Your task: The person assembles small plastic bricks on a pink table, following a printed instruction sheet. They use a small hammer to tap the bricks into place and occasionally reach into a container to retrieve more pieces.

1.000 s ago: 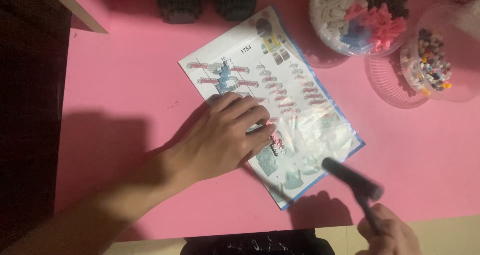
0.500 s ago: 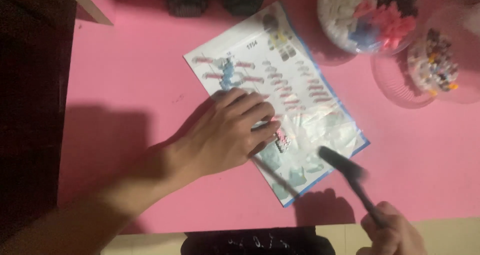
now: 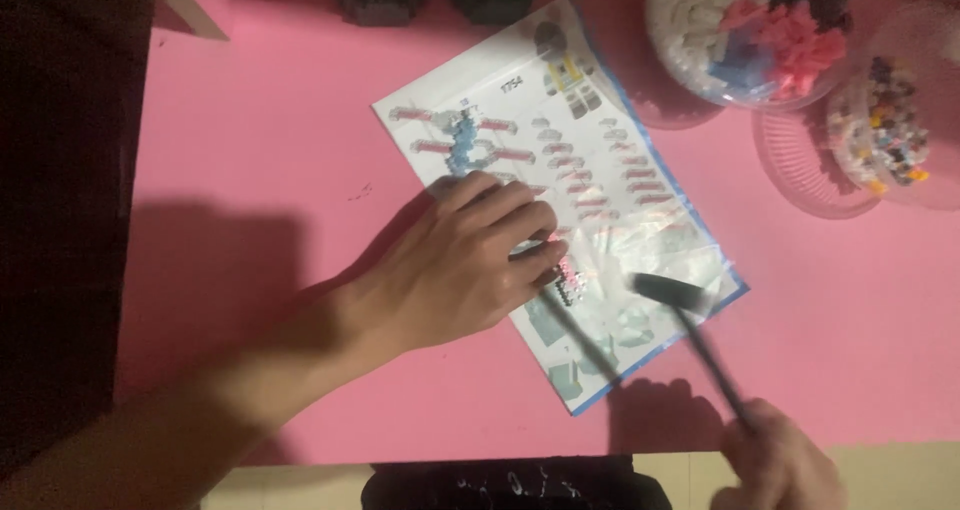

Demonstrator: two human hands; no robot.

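1. On the pink table (image 3: pixel 250 150) I see the instruction sheet (image 3: pixel 620 170) lying flat, as it did a second ago, with my left hand (image 3: pixel 460 270) pressed on it, fingers curled around a small brick assembly (image 3: pixel 570 280).
2. At lower right, my right hand (image 3: pixel 780 465) is clenched on the handle of a small hammer (image 3: pixel 670 292); its blurred head has dropped closer to the assembly than half a second ago, so I judge a tap is under way.
3. Beyond the sheet, the clear tubs of bricks (image 3: pixel 740 40) sit unmoved.
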